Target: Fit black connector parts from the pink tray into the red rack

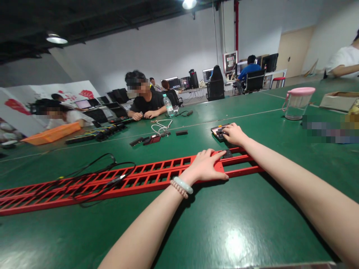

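A long red slotted frame [159, 175] lies across the green table. My left hand [204, 166] rests on its solid red section, fingers spread, with bracelets at the wrist. Just past the index fingertip a small black piece [227, 153] sits on the frame. Beyond the frame, my right hand [234, 133] reaches into a small dark box [217, 131] with light and yellow parts inside. Its fingers are bent down over the box's contents; whether they grip anything is hidden. A black cable [112, 183] lies looped over the left half of the frame.
Black and dark red pieces [151, 139] and a white cable [161, 127] lie beyond the frame. A plastic bottle [168, 105] and a pink-lidded cup [297, 106] stand farther back. An orange tray [53, 133] is at left, an open box [338, 101] at right. Several people sit around.
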`<state>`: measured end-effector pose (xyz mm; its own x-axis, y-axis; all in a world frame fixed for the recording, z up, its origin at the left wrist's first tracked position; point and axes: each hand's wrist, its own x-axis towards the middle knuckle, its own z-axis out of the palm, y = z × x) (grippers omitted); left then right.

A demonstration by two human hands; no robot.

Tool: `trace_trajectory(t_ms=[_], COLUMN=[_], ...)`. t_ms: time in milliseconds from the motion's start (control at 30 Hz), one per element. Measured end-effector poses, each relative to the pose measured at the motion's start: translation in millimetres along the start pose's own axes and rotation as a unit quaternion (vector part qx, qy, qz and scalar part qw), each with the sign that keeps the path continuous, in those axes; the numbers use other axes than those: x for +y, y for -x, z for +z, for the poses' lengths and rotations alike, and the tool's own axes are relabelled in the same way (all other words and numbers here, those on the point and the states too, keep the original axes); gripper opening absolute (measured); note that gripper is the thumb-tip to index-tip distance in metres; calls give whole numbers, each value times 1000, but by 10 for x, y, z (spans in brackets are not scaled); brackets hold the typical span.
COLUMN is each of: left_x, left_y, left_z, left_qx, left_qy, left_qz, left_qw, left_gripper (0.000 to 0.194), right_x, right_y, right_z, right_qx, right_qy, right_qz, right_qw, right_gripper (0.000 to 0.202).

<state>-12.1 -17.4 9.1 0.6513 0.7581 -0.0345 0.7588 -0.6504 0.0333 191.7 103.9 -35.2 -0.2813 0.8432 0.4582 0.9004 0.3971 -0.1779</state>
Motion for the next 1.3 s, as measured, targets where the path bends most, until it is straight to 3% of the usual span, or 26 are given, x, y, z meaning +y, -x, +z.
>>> trace_trajectory(t_ms=[300,533,767,1300], left_x=[3,-7,-22,-30], left_y=[-9,-12,-18,-19], left_z=[1,-6,-5,-1], left_qx=[1,12,15,17], left_qy=[-6,-3,2,1], left_qz=[1,4,12,9], left_qw=[1000,1000,1000,1000], left_gripper=[93,92,92,91], right_x=[111,109,90,6], right_y=[-28,-14,-20,-28], right_z=[103,110,87,53], right_qx=[-77,-73,-108,-134], right_qy=[-38,-70,-86,-90], right_qz=[5,1,8,5], right_qw=[996,995,990,987], right_gripper=[32,43,51,55])
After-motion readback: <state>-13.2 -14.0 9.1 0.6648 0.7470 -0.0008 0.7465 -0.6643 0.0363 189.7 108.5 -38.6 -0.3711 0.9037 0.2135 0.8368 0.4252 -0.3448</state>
